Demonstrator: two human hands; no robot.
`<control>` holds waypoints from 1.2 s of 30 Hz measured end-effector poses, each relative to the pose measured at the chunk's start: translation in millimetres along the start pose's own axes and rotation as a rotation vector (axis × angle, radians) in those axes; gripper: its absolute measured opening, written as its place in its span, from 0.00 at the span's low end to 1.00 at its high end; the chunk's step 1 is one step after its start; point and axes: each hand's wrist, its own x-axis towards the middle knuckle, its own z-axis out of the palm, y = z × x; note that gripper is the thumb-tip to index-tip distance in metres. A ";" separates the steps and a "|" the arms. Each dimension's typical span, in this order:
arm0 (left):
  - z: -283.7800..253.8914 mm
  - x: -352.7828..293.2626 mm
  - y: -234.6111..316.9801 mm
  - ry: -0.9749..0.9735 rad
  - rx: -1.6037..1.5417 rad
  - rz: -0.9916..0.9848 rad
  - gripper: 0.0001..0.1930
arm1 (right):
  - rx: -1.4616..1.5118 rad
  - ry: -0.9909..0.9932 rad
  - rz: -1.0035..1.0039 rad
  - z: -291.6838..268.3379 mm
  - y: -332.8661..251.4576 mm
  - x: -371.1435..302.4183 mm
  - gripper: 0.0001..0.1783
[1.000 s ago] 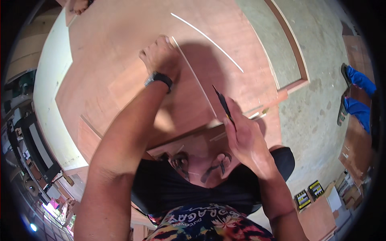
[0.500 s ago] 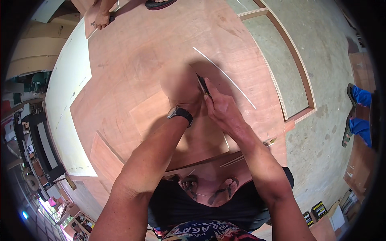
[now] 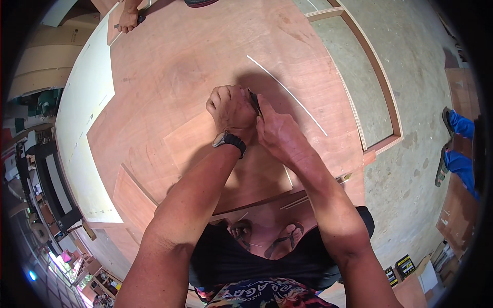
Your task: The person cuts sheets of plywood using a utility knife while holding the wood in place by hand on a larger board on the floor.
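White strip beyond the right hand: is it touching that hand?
Apart: the head view shows shadowed board between the white strip and the right hand.

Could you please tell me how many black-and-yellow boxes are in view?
2: a first box at the picture's lower right, a second box to its upper right. The right forearm may hide others.

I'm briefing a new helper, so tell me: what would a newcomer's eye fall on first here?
First, mid-picture, the right hand gripping a slim black cutter-like tool close beside the left hand, over a reddish plywood sheet. Next, the thin white strip lying on the sheet to the hands' right. Then the rectangular wooden frame at the upper right.
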 end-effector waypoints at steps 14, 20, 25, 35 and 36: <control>11.8 -1.1 -9.7 0.080 0.091 0.037 0.13 | -0.038 0.033 -0.183 4.6 29.8 -77.7 0.30; 16.1 -1.9 -12.3 0.110 0.106 0.052 0.13 | 0.017 -0.044 -0.025 4.3 33.6 -119.0 0.32; 19.8 -3.4 -14.4 0.089 0.129 0.040 0.15 | -0.009 -0.092 0.054 2.4 36.1 -148.5 0.33; 19.3 -1.5 -13.3 0.078 0.132 0.033 0.17 | -0.007 -0.113 0.106 2.2 46.8 -211.0 0.33; 19.2 -2.1 -14.6 0.075 0.133 0.034 0.17 | 0.006 -0.128 0.122 2.4 49.2 -218.9 0.33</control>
